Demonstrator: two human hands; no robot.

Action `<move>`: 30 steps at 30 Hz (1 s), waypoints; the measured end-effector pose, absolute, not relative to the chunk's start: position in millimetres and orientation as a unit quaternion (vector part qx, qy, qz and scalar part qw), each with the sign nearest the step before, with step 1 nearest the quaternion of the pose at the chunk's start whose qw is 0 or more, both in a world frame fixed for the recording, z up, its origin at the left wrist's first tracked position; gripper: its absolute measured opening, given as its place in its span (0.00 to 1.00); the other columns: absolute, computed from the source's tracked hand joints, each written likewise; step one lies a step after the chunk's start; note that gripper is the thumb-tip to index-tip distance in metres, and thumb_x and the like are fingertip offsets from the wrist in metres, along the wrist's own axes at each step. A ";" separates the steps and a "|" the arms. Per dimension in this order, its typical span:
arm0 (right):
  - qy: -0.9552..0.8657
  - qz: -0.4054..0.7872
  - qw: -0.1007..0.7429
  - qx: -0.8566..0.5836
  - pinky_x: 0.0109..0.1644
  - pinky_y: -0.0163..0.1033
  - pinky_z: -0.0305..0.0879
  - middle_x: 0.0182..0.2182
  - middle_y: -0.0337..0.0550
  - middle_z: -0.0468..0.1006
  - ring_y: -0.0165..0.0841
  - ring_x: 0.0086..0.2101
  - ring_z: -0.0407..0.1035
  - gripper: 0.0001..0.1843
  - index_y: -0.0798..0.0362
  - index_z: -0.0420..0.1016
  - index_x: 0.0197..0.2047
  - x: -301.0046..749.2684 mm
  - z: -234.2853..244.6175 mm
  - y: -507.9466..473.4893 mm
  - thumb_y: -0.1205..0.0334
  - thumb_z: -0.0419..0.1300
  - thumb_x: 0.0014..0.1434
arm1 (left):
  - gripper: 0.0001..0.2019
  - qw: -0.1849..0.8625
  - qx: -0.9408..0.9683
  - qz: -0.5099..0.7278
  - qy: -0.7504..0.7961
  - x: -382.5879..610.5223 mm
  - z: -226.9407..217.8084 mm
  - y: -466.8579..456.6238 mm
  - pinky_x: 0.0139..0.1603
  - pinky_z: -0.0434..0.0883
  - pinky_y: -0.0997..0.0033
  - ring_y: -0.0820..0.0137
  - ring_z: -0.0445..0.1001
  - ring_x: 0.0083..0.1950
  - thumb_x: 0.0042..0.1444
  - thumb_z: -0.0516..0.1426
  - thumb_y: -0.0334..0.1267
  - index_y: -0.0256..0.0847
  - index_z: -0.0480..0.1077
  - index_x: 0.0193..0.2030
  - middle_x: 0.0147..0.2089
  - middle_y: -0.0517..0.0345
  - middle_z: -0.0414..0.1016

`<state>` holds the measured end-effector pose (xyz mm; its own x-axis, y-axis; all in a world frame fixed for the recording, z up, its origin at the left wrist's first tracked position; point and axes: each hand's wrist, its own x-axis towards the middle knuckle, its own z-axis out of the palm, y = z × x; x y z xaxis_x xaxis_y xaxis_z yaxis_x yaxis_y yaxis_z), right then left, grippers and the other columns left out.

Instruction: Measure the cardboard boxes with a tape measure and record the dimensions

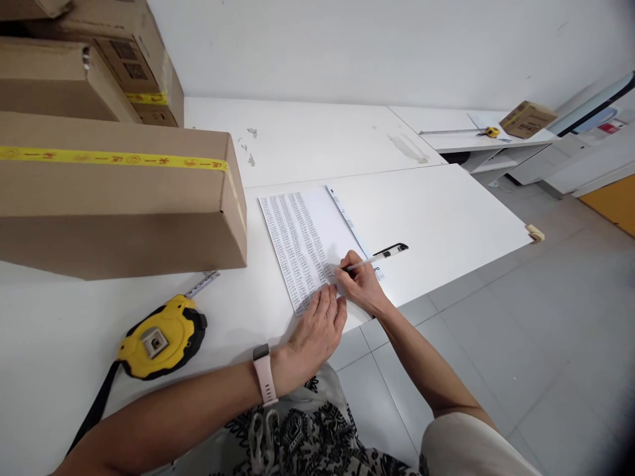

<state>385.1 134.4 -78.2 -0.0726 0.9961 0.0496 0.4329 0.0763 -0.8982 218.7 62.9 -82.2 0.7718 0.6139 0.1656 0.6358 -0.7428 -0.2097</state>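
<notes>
A sheet of paper [321,221] covered with several columns of small handwriting or print lies on the white table. My right hand [361,283] grips a pen [391,251] with a clear barrel and black clip, its tip at the lower part of the sheet. Flat on the near edge of the paper rests my left hand [317,325], fingers stretched out, with a pink-strapped watch [264,375] on the wrist. Left of that hand sits a yellow and black tape measure [161,337], a short length of its blade [202,283] pulled out toward a cardboard box [124,192].
More cardboard boxes [124,53] are stacked behind, against the wall. The white table [446,211] ends in a corner at the right, with a corner guard [534,233]. Farther right, another tape measure [491,132] and a small box [528,120] stand on a surface. Grey floor tiles [496,317] lie below.
</notes>
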 end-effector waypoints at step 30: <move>-0.631 0.364 0.375 -0.573 0.26 0.36 0.48 0.19 0.29 0.55 0.27 0.21 0.51 0.10 0.48 0.59 0.29 384.1 -76.4 133.5 0.64 0.58 0.58 | 0.26 0.131 -0.932 -0.040 -0.337 219.3 -82.3 63.6 0.70 0.64 0.52 0.48 0.67 0.70 0.66 0.51 0.35 0.23 0.63 0.67 0.68 0.25 0.67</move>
